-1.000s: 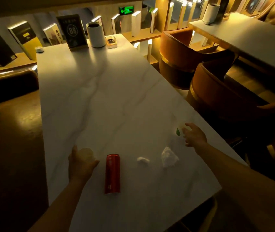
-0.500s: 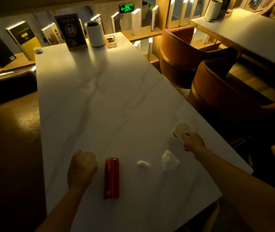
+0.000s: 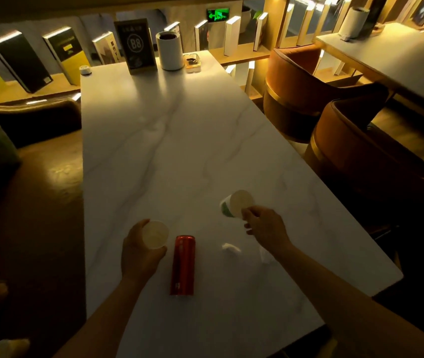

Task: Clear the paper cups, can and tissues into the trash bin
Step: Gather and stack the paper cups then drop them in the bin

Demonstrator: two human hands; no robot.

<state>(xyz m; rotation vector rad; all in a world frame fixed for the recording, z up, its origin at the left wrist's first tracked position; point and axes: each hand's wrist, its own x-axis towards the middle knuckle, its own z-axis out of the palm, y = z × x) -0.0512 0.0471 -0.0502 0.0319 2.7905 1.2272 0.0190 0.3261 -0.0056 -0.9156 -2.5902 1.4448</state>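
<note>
Each hand has a paper cup, probably so both go to the bin in one trip. The left hand (image 3: 141, 251) has its grip closed around a plain paper cup (image 3: 154, 234), mouth tilted toward the camera and apparently empty. The right hand (image 3: 264, 226) pinches the rim of a green-printed paper cup (image 3: 235, 204), tipped on its side, with nothing visible inside. Just right of the left grip a red can (image 3: 182, 264) lies flat on the tabletop (image 3: 180, 138). Between the can and the right forearm sits a small crumpled tissue (image 3: 230, 248); another tissue (image 3: 265, 254) shows partly under that forearm. Well beyond both grips stands a white cylindrical bin (image 3: 169, 51), its contents too dark to make out.
</note>
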